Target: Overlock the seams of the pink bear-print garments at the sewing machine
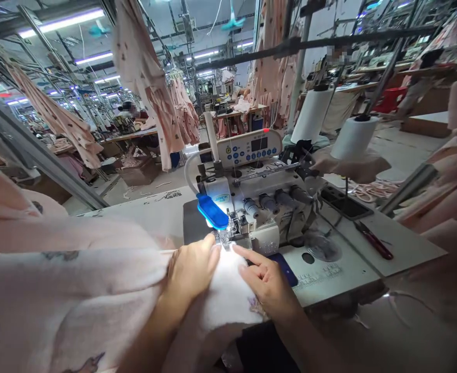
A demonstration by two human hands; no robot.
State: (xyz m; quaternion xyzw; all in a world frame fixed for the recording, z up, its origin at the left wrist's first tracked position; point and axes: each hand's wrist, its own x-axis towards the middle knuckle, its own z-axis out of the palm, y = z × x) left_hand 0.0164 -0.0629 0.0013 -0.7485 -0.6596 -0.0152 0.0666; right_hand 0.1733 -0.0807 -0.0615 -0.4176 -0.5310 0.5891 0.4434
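Pale pink printed fabric (224,295) runs up to the needle area of a sewing machine (228,181), lit by a lamp with a blue cover (213,211). On the fabric's left side my left hand (193,264) is closed, fingers gripping it just in front of the presser foot. To the right, my right hand (265,277) points its index finger at the fabric edge beside the foot, with the thumb and other fingers curled against the cloth. More of the fabric spreads over the table's left side. The needle itself is too small to make out.
White thread cones (355,137) stand behind the machine. Red-handled snips (374,241) and a black tray (345,202) lie on the right of the white table (403,254). Pink garment pieces (151,77) hang beyond, and a co-worker (129,116) sits further back.
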